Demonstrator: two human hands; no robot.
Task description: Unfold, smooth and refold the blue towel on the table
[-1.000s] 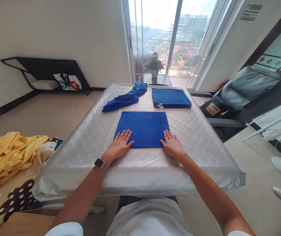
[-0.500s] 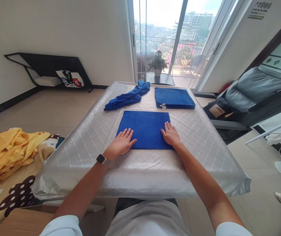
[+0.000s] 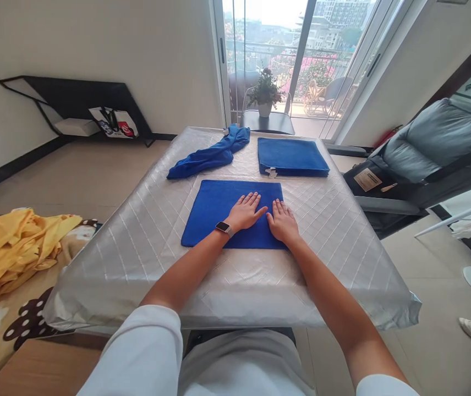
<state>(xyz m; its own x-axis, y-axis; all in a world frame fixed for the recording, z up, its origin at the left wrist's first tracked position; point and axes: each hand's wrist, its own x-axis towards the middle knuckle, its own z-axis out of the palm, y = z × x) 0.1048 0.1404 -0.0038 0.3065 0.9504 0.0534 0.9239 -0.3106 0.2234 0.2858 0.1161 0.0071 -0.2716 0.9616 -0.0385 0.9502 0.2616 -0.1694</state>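
A folded blue towel (image 3: 211, 214) lies flat on the silver-covered table (image 3: 136, 247) in front of me. My left hand (image 3: 246, 210) rests palm down on its right half, fingers stretched out, with a watch on the wrist. Beside it, my right hand (image 3: 283, 221) lies flat along the towel's right edge, fingers extended. Behind the towel, to the right, sits a neat stack of folded blue towels (image 3: 293, 157) with a white tag at its front. A crumpled blue towel (image 3: 213, 154) stretches across the table's back left.
Yellow cloth (image 3: 21, 247) is heaped on a patterned cover at the left. A cardboard box (image 3: 45, 363) stands low by the table's near left corner. On the right is a grey reclining chair (image 3: 417, 143). A potted plant (image 3: 265, 96) stands on a chair beyond the table.
My left hand has slid right across the towel, from its left edge to near my right hand. My right hand stays at the right edge. The view has tilted slightly down.
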